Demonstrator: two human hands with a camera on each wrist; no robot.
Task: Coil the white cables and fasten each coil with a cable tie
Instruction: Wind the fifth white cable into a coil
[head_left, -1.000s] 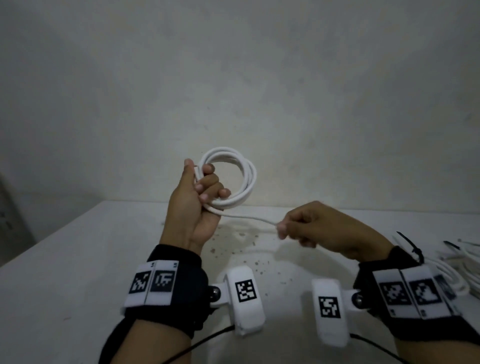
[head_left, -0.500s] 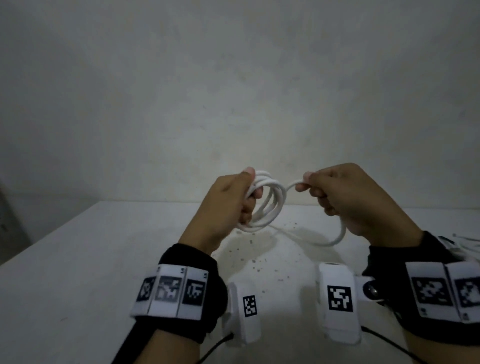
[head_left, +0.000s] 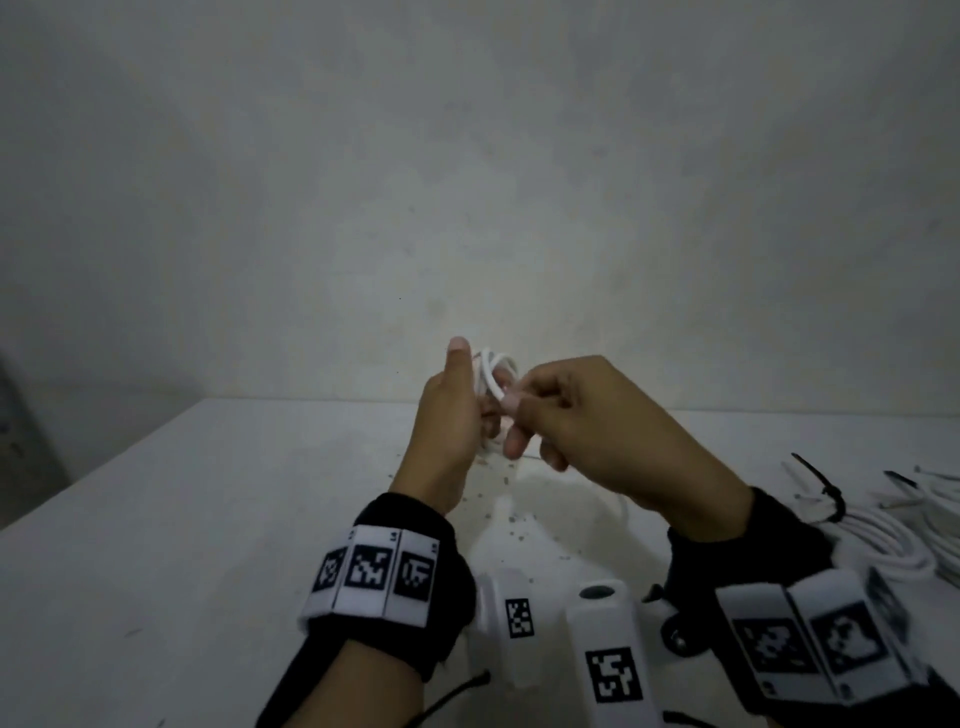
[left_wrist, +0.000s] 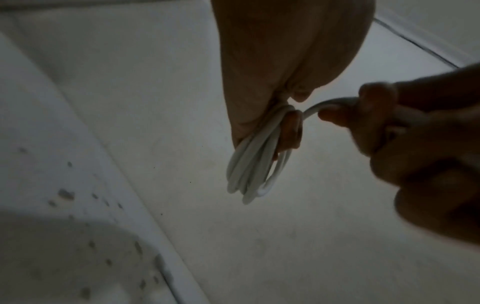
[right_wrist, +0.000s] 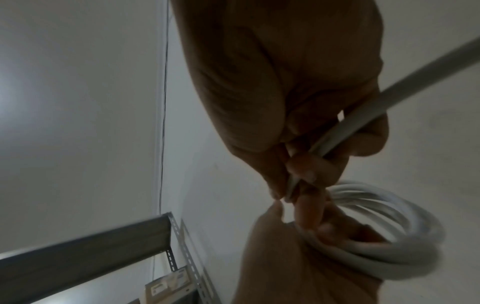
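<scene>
My left hand (head_left: 457, 410) holds a coil of white cable (head_left: 493, 371) up above the white table (head_left: 208, 519), thumb upright. In the left wrist view its fingers (left_wrist: 292, 129) curl round the bunched loops of the coil (left_wrist: 254, 170). My right hand (head_left: 561, 410) is pressed close against the left and pinches the free run of the same cable (right_wrist: 363, 117) between thumb and fingers, right beside the coil (right_wrist: 389, 236). That free run trails away behind the right hand. Most of the coil is hidden by both hands in the head view.
More white cables (head_left: 893, 530) lie at the table's right edge, one bundle bound with a black cable tie (head_left: 826, 491). Small dark specks (head_left: 511, 514) dot the table below the hands. A metal shelf frame (right_wrist: 103, 242) stands by the wall.
The right hand has travelled from out at the right, up and in to the left hand, laying the loose cable onto the coil. The slack between the hands is gone.
</scene>
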